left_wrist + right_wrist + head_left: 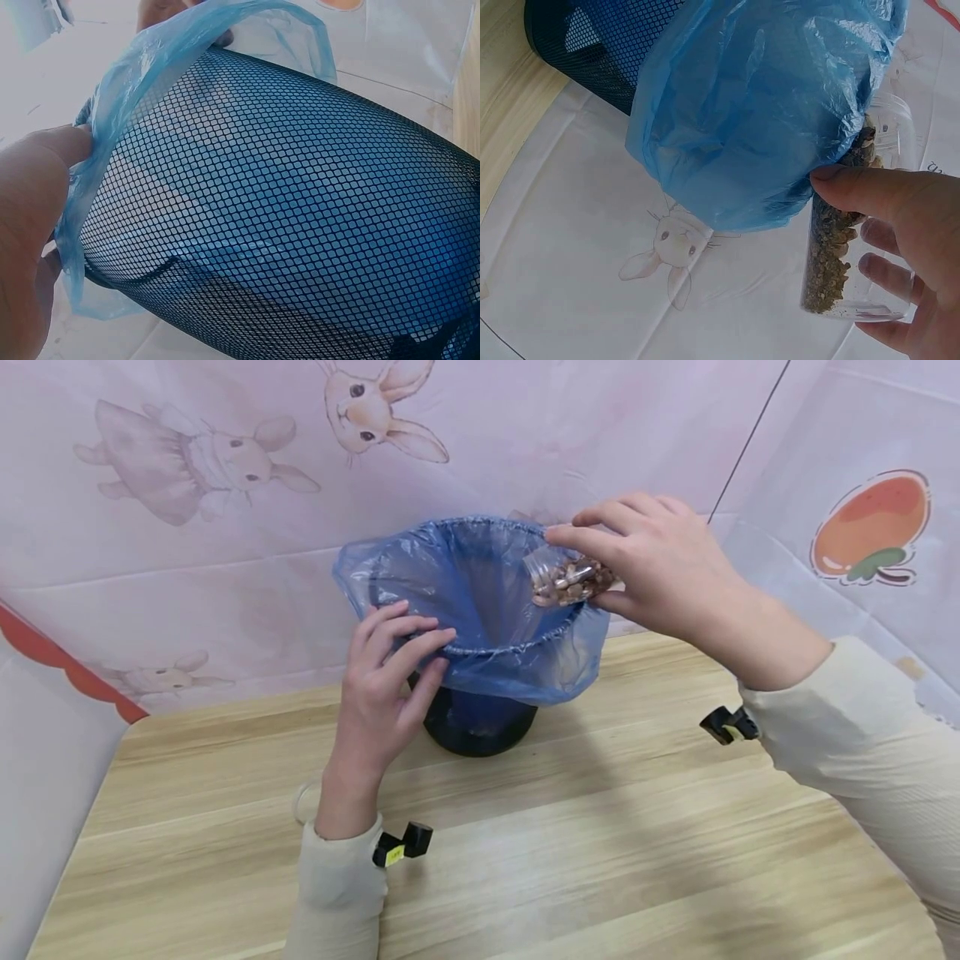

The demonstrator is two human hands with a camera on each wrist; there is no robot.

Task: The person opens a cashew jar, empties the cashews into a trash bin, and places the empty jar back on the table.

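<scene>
A black mesh wastebasket [480,727], lined with a blue plastic bag [525,675], stands upright on the table. My left hand [378,681] holds its near left rim, fingers over the edge and thumb outside. At the right side of the rim, my right hand [667,564] grips a clear plastic jar [885,304]. The jar lies tilted, its open mouth over the inside of the bag. Brown, broken dry bits [829,255] lie along the jar's lower side. In the left wrist view the mesh wall [300,187] fills most of the picture, with blue bag showing through.
The wood-grain table [525,860] extends in front of the wastebasket. Close behind stands a pale wall covering [247,568] with rabbit drawings, and another panel with an orange fruit picture [870,522] is at the right. Small black devices [402,845] sit at both sleeve cuffs.
</scene>
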